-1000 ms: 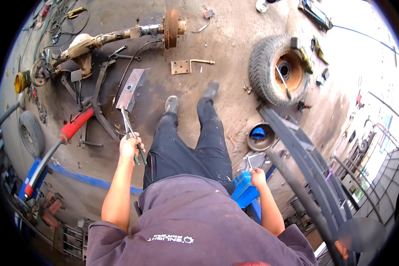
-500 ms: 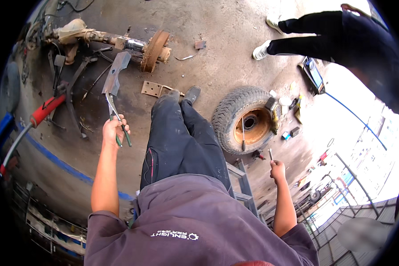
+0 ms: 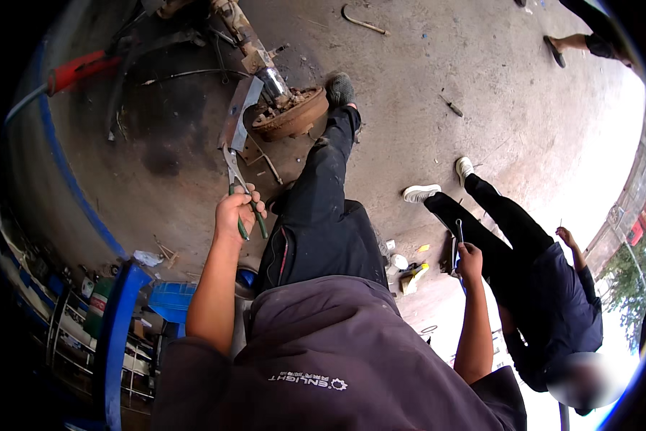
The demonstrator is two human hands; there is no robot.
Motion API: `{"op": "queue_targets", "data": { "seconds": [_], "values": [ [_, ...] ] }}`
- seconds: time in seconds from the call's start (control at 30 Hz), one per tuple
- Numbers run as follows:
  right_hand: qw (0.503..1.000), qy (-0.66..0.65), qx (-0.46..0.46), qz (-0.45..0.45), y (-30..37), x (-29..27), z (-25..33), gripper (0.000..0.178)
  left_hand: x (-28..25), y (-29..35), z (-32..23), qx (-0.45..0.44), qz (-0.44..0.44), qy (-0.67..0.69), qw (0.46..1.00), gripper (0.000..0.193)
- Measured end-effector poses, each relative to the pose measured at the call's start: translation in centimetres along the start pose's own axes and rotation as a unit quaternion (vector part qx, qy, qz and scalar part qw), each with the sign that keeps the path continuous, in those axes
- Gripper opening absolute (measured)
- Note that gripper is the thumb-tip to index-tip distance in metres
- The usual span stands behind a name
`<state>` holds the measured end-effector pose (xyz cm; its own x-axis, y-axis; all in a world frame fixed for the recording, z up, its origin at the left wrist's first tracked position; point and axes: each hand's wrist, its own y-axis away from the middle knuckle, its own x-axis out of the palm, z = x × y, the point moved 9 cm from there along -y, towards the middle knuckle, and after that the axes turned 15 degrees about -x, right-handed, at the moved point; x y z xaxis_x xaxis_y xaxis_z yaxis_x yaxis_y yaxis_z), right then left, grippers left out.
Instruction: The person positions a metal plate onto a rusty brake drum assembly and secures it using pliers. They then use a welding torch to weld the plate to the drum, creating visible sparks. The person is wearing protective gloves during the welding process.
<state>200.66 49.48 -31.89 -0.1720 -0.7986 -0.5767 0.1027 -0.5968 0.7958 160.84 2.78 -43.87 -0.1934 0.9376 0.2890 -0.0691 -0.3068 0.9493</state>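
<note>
My left hand [image 3: 238, 213] is closed around the green handles of a pair of pliers [image 3: 232, 164]. The jaws are clamped on the near end of a bent grey-brown metal bracket [image 3: 239, 115], which is held out in the air. Just past the bracket, a rusty brake drum [image 3: 294, 117] sits at the end of a dirty axle [image 3: 247, 39] on the floor; the bracket covers part of the axle area from this view. My right hand [image 3: 471, 263] is closed on a wrench [image 3: 459, 230], its head pointing away from me, out to my right.
A person [image 3: 546, 287] in dark clothes stands to my right; another person's leg [image 3: 574, 43] shows at the far right. A red cylinder [image 3: 86, 72] lies at the left. A blue metal post [image 3: 114, 345] and rack stand near left. A curved rod [image 3: 366, 21] lies on the far floor.
My view has turned and I have stepped forward, one foot now beside the brake drum. The tyre has left view. Both hands keep their tools, and the bracket is still in the pliers.
</note>
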Motion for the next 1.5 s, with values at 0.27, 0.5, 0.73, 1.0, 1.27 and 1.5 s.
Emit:
{"op": "queue_targets", "data": {
  "seconds": [0.27,0.5,0.73,1.0,1.27,1.5],
  "values": [
    [0.978,0.119,-0.125,0.113,-14.6,-1.2,25.1,0.030,7.4,-5.7,-2.4,0.025,0.030,0.231,0.972,0.016],
    [0.939,0.272,-0.123,0.172,-19.6,-3.7,38.4,0.033,11.8,-16.2,-5.6,0.067,-0.008,0.421,0.905,0.009],
    [0.765,0.499,-0.322,0.249,-30.5,5.1,54.4,0.031,17.3,-28.2,-11.3,0.075,-0.032,0.619,0.781,0.010],
    [0.799,0.466,-0.269,0.268,-35.8,19.4,64.9,0.024,19.9,-41.1,-17.3,0.162,-0.112,0.766,0.612,0.007],
    [0.721,0.543,-0.345,0.259,-37.9,23.9,62.6,0.026,21.1,-45.6,-17.2,0.198,-0.247,0.713,0.625,0.006],
    [0.413,0.523,-0.633,0.393,-26.6,42.9,63.6,0.028,20.8,-41.3,-15.8,0.207,-0.353,0.638,0.653,0.022]
  ]
}}
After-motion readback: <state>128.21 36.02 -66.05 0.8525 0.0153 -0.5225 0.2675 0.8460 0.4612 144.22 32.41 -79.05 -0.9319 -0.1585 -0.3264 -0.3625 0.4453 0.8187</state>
